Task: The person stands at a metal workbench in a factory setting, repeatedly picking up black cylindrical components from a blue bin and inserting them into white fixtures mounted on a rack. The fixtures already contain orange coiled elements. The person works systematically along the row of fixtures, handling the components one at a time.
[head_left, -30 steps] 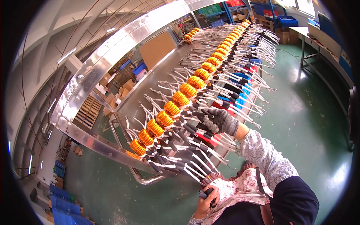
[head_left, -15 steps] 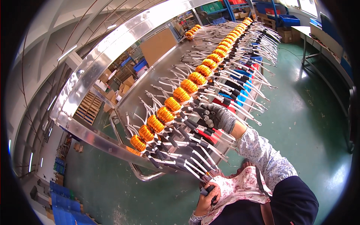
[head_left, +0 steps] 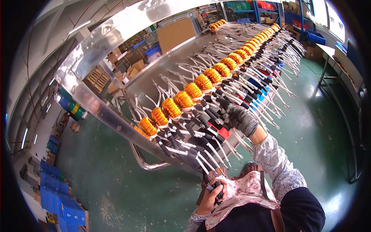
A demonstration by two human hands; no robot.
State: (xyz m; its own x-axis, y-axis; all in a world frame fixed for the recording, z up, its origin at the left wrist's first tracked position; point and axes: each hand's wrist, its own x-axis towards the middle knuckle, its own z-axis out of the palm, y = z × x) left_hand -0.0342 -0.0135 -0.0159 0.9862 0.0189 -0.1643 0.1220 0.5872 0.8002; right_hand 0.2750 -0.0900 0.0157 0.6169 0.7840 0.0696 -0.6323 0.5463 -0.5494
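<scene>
Cannot make out the fingertips of the right hand [head_left: 242, 119] in a dark grey knitted glove, lost among black-sleeved white cable leads [head_left: 200, 119]; cannot tell whether closed on any. Cannot identify the small black-and-grey object [head_left: 210, 188], mostly covered by the bare left hand [head_left: 211, 197]. Cannot count the tiny, crowded far orange wire-wound rings [head_left: 266, 34]. Cannot follow the shiny silver metal frame [head_left: 112, 34] past the upper edge, nor the dark navy garment [head_left: 301, 210] past the lower.

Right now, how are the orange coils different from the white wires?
The orange coils are fat and rounded; the white wires are thin and long. The coils line up in rows, while the wires stick out in many directions. Both are on the metal cart.
</scene>
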